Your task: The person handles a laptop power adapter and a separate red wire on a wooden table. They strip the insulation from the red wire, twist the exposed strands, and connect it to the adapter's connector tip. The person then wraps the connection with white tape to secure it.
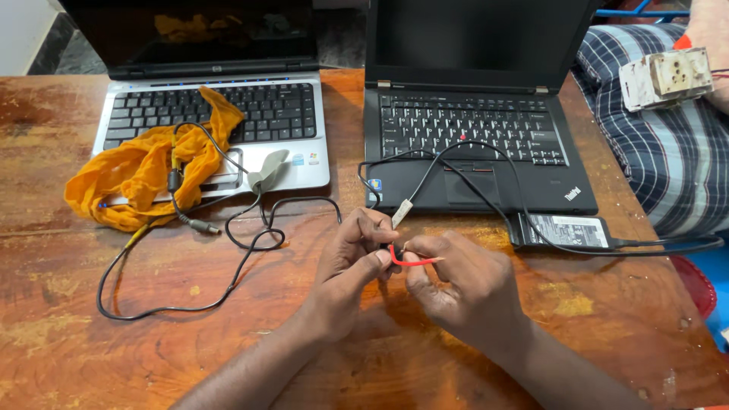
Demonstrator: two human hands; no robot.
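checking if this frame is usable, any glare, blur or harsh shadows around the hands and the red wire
Head view: sharp and evenly lit; the thin red wire between the left hand and right hand is crisp, only soft shadows under the hands on the worn wooden table; an orange reflection shows on the silver laptop's dark screen; mild wide-angle bending at the edges.

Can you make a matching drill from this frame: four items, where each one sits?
Items:
1. orange crumpled cloth
2. black rectangular power adapter
3. thin red wire
4. white worn socket box

Places:
A. between both hands' fingertips
B. on the silver laptop
C. on the striped fabric, top right
D. on the wooden table by the black laptop

Pairs: 1-B, 2-D, 3-A, 4-C
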